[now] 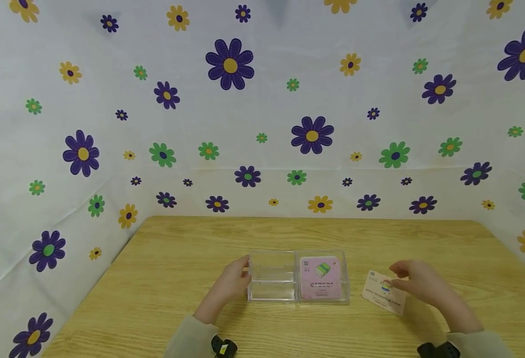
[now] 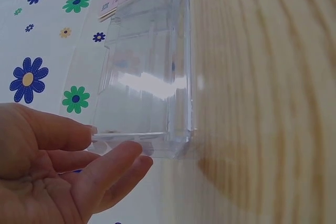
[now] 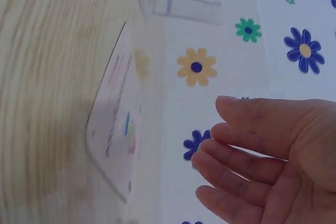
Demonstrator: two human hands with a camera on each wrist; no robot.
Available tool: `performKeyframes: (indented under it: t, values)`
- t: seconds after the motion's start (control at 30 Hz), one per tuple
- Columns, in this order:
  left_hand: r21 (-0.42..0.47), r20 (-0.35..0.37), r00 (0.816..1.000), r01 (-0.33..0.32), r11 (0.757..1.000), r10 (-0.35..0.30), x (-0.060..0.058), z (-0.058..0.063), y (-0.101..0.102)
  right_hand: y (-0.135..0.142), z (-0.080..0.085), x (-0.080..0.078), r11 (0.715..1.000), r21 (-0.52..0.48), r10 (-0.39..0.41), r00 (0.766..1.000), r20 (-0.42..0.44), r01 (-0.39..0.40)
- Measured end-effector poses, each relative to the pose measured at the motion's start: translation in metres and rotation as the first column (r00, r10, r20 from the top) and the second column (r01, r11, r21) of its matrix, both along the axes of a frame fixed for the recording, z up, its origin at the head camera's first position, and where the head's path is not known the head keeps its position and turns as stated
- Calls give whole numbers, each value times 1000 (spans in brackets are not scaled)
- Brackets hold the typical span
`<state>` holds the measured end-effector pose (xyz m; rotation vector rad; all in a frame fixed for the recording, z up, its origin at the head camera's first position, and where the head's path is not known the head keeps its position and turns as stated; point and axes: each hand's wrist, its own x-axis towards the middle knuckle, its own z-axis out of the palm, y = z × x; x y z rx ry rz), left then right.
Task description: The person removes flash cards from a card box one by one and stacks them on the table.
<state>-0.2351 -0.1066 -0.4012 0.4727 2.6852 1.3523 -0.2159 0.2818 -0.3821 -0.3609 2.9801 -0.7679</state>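
A clear plastic box with two compartments lies on the table. Its right compartment holds pink cards, the top one printed "eraser" with a green drawing; the left one has nothing in it. My left hand touches the box's left end wall, its fingertips against the end in the left wrist view. A pale card with a small colourful drawing lies askew on the table, right of the box. Over that card's right side hovers my right hand, fingers loosely bent and holding nothing; the right wrist view shows a gap between them.
The wooden table runs back to a white cloth printed with flowers, which also hangs along both sides. Black wrist devices sit on the left wrist and right wrist.
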Motion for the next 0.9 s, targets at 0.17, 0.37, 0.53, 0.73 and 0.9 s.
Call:
performKeyframes:
  t: [0.17,0.37,0.53,0.73,0.9]
  values:
    - [6,-2,1000,7,1000,-7,0,1,0,-19,11,4,1000,-3,12,999,-43,-12]
    - [2,-6,1000,4,1000,-4,0,1,0,-40,19,3,998,-35,43,992,-119,-47]
    - [2,-18,1000,1,1000,-1,0,0,1,-57,21,-2,995,-66,58,986,-157,-69]
    - [5,-14,1000,-2,1000,2,1,-1,1,-75,24,-8,993,-96,58,983,-173,-75]
    - [-3,-21,1000,2,1000,-2,0,1,0,-82,25,-10,990,-114,56,978,-199,-80]
